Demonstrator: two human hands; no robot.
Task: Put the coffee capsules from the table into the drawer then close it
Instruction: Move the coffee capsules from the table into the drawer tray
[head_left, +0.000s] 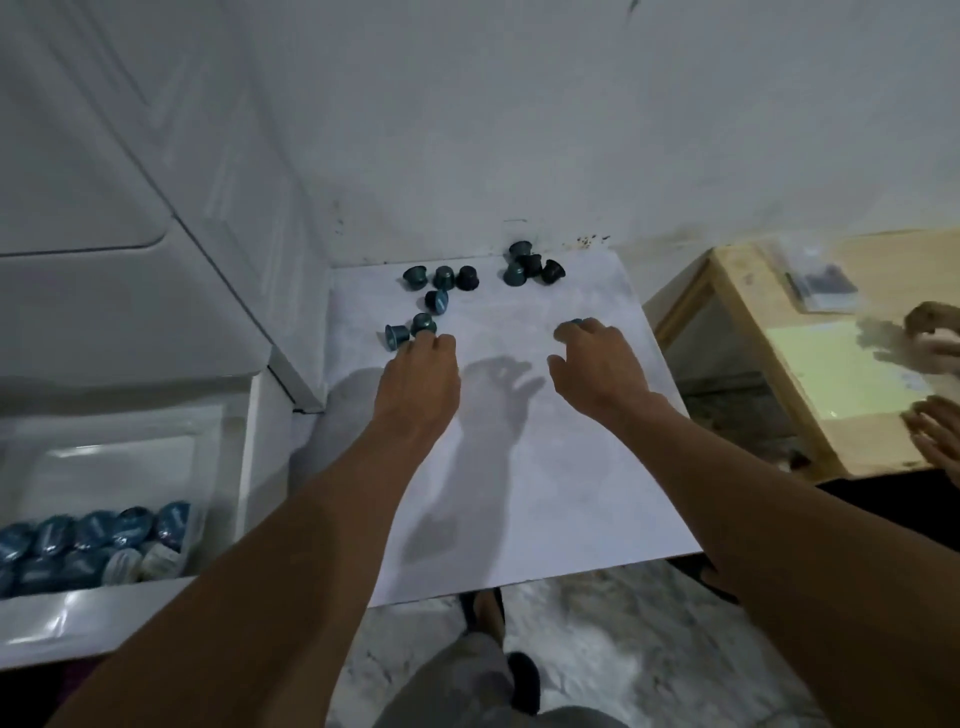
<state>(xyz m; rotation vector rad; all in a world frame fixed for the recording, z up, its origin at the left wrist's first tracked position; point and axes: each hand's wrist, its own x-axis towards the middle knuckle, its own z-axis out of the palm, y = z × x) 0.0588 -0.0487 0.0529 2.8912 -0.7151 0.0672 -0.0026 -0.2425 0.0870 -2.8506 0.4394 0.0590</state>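
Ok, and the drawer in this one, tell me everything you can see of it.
The drawer is white and glossy, plastic or lacquered by its look, with a broad reflective front wall and a shallow, tray-like inside. It stands pulled open at the lower left, below white cabinet fronts and beside the table. Its near end holds blue coffee capsules packed in rows, a few of them pale; the far part shows only white lining. No hand is on it.
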